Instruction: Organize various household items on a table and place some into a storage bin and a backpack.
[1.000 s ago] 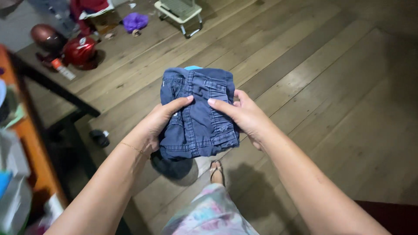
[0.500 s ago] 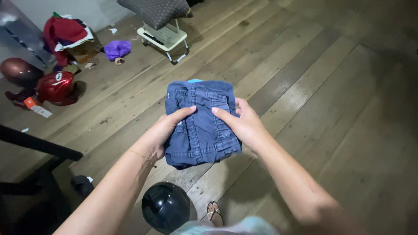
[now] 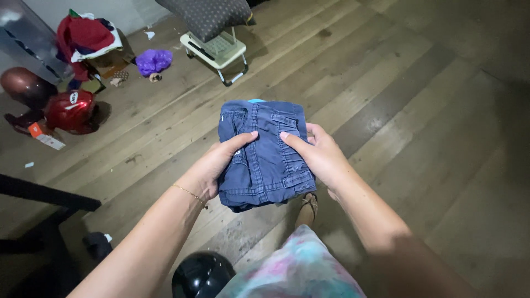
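- Both of my hands are closed on the folded navy shorts (image 3: 265,157): my left hand (image 3: 212,165) grips the left edge with the thumb laid across the top, and my right hand (image 3: 320,157) grips the right edge the same way.
- Those shorts sit in the air in front of me, above the wooden floor (image 3: 419,121), resting on nothing.
- As I judge it, the folding is done and I am carrying the bundle; the step in hand is keeping it flat and square.
- Next move calls for even pressure from both thumbs so the layers do not slide, and a level place to put it.
- Under the cloth my fingers are hidden, so I cannot say how they spread.
- At the far top edge a sliver of light blue shows, perhaps a second garment or a lining; I cannot tell which.
- Down at the frame's bottom a black helmet (image 3: 201,276) is cut off, and my patterned skirt (image 3: 295,270) covers most of my foot.
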